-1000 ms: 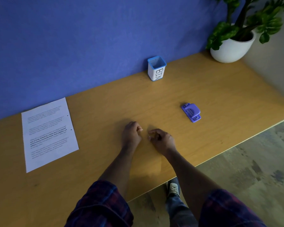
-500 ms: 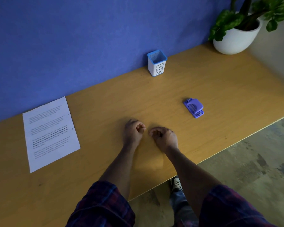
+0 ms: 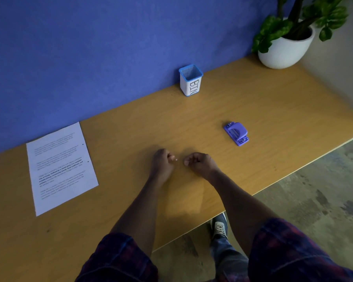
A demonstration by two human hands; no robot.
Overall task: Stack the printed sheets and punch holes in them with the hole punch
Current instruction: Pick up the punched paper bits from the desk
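Nearest us, our left hand [image 3: 163, 162] and right hand [image 3: 199, 162] rest side by side on the wooden desk [image 3: 273, 110], both curled loosely into fists. A tiny pale speck [image 3: 176, 159] sits at the left fingertips; it may be a paper chad pinched there, but the view is too dim for us to say whether either hand grips anything.

Off to our left, well apart from the left hand, the printed sheets [image 3: 60, 166] lie flat against the foot of the blue wall [image 3: 110, 47], two dark dots showing along their right edge. We judge them light, thin and floppy, best lifted by sliding fingers under a free edge.

Ahead and to the right, near the right hand, sits the purple hole punch [image 3: 236, 133], small, rigid and likely easy to grasp across its body.

Farther back stand the bin [image 3: 190, 80] and a potted plant [image 3: 286, 35].
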